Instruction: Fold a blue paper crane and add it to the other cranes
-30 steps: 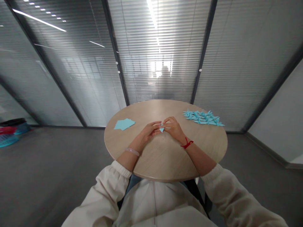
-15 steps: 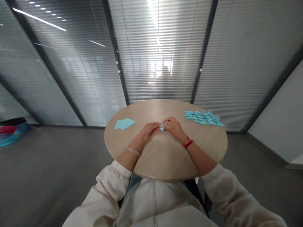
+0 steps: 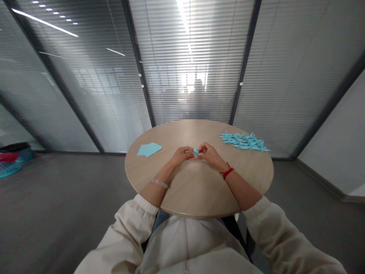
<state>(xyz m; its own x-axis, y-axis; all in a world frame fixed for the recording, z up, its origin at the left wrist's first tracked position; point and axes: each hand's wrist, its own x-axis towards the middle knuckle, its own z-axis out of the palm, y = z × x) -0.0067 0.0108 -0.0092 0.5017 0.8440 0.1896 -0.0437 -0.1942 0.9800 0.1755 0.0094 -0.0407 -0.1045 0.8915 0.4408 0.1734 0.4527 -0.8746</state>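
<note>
From a distance I follow two bare hands meeting over the middle of a round wood-grain table (image 3: 199, 192). Between them is a small folded piece of light-blue paper (image 3: 195, 152). The left hand (image 3: 182, 155) has its fingers closed on the paper's left side. The right hand (image 3: 210, 156) is curled at its right edge, thumb and forefinger close together; I can't tell whether they pinch it.

I judge this to be fine shaping of a fold. I would want the left fingers to hold the paper firm without crushing it, while the right fingertips line up the edges before pressing the crease.

Both forearms slant inward from the near edge, elbows wide and wrists low over the table. A pale bangle (image 3: 159, 183) circles the left wrist, a red cord bracelet (image 3: 227, 171) the right. Far left lie flat light-blue sheets (image 3: 149, 149); far right, clustered light-blue paper cranes (image 3: 243, 141).
</note>
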